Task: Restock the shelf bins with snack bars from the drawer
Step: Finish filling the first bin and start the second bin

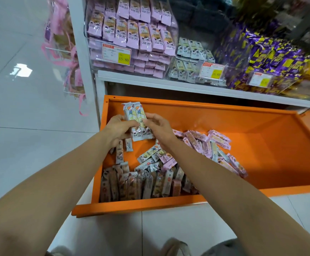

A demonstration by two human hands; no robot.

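Nearest the camera, brown-wrapped snack bars (124, 185) stand in a row along the front wall of the pulled-out orange metal drawer (261, 145), with loose pink and white ones (202, 143) scattered behind. Above that, left hand (118, 129) and right hand (159, 129) both pinch a small bunch of white cartoon-print snack bars (136, 112), held upright. Further back, clear plastic shelf bins (170, 52) hold pink, white and purple packs.

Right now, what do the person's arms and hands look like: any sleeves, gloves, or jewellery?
Both forearms are bare from the frame edge to the wrist, with no sleeves in view. The left hand and right hand wear no gloves, and no watch, ring or bracelet shows.
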